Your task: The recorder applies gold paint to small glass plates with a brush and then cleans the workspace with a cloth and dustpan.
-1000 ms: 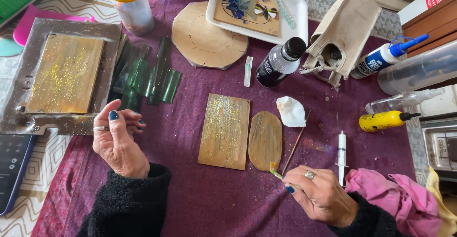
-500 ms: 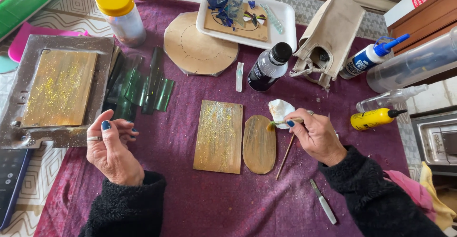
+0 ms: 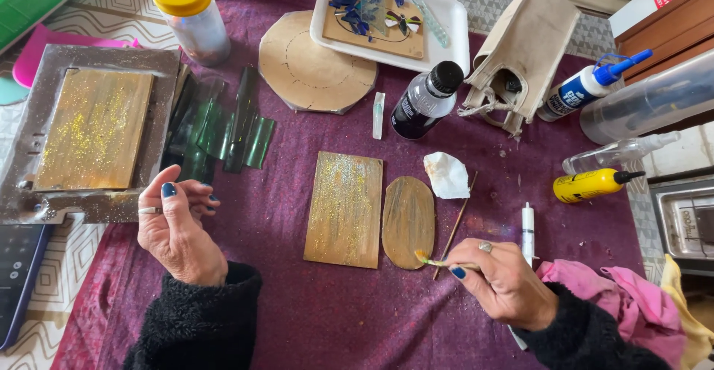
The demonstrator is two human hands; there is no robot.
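Note:
My right hand [image 3: 506, 284] grips a small paintbrush [image 3: 437, 261], its bristles touching the lower edge of an oval gold-painted wooden piece [image 3: 407, 220]. Beside the oval lies a rectangular gold glittered board [image 3: 344, 208] on the purple cloth [image 3: 335, 318]. My left hand [image 3: 178, 225] hovers over the cloth with fingers loosely curled and holds nothing. A crumpled white tissue [image 3: 447, 174] and a thin wooden stick [image 3: 456, 223] lie just right of the oval.
Green glass strips [image 3: 223, 128] and a metal tray [image 3: 30, 191] with another gold board [image 3: 94, 128] sit left. At the back stand a yellow-lidded jar [image 3: 190, 13], round cardboard [image 3: 312, 69], a white tray [image 3: 446, 24] of blue glass, a dark bottle [image 3: 426, 98], glue bottles [image 3: 591, 87] and a pink rag [image 3: 610, 303].
My right hand moved from the white tissue down to the oval's lower edge with the brush. The left hand stayed almost still.

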